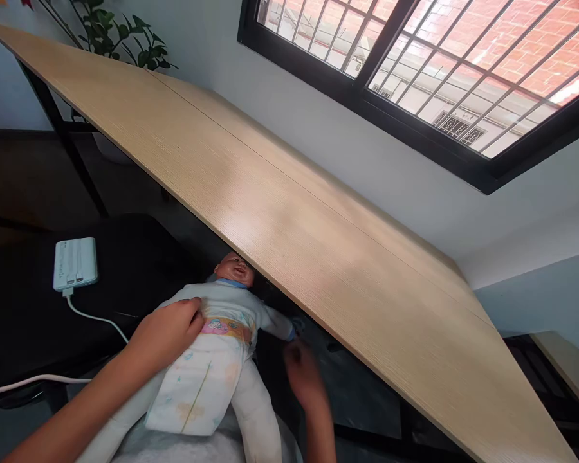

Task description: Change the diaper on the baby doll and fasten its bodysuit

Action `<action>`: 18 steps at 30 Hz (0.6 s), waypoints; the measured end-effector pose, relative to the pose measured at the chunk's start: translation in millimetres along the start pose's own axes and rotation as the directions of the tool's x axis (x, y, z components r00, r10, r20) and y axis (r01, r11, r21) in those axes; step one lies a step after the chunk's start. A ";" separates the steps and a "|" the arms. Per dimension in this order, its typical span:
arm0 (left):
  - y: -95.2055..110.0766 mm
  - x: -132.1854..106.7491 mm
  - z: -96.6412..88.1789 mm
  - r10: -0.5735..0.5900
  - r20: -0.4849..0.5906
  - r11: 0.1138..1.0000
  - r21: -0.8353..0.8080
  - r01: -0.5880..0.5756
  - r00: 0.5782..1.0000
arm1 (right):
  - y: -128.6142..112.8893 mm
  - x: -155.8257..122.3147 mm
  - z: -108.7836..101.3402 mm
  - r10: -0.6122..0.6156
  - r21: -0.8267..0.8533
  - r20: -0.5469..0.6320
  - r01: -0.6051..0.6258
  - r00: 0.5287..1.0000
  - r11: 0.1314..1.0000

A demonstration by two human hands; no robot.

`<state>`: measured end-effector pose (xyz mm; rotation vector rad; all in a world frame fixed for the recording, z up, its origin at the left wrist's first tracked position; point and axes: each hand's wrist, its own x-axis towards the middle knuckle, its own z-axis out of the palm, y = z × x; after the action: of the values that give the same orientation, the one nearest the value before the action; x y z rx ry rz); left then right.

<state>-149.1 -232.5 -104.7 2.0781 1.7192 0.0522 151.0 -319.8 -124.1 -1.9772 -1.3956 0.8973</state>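
Observation:
A baby doll (226, 290) in a white long-sleeved top with blue trim lies on its back below the table edge, which covers part of its head. Around its waist is a white diaper (195, 386) with a coloured front band and a yellow line, its lower part spread flat over the legs. My left hand (171, 331) rests at the doll's side by the diaper's band, fingers curled against it; their tips are partly hidden. My right hand (303, 370), somewhat blurred, is closed beside the doll's blue cuff (291, 333). What its fingers hold is unclear.
A wooden table (280, 193) slants across the view just above the doll. On a black chair (135, 257) at left lies a white power bank (76, 263) with a white cable (99, 318). A barred window (415, 71) and a plant (125, 38) are behind.

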 end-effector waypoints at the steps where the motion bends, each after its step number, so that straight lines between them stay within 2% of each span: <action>1: -0.4 0.2 -0.4 -0.001 -0.002 1.000 -0.002 0.001 1.000 | -16.5 -4.7 -1.2 -0.055 0.107 0.034 0.051 0.998 0.993; 4: -5.0 1.7 0.2 0.000 -0.008 1.000 -0.013 0.000 1.000 | -63.8 -15.9 15.6 -0.290 0.318 0.066 0.255 0.955 0.913; 6: -9.4 3.2 1.0 -0.003 -0.008 1.000 -0.024 0.002 1.000 | -81.7 -16.9 38.0 -0.458 0.317 0.121 0.403 0.881 0.858; 8: -13.3 5.3 1.1 -0.010 -0.008 1.000 -0.029 0.010 1.000 | -85.0 -12.0 59.0 -0.537 0.262 0.163 0.489 0.828 0.832; 10: -17.2 7.8 0.9 -0.019 -0.011 0.999 -0.027 0.019 1.000 | -78.1 -4.3 71.8 -0.519 0.247 0.189 0.472 0.833 0.847; 13: -29.7 11.5 1.2 -0.058 -0.020 0.998 -0.021 0.058 0.998 | -64.6 4.2 74.6 -0.437 0.255 0.209 0.382 0.875 0.888; 18: -76.8 6.6 1.2 -0.197 -0.033 0.980 0.010 0.197 0.980 | -59.9 1.9 69.6 -0.342 0.295 0.204 0.276 0.917 0.915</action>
<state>-218.4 -216.6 -134.7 1.9150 1.9407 0.0143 62.5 -295.4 -122.7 -1.4313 -1.5848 1.1417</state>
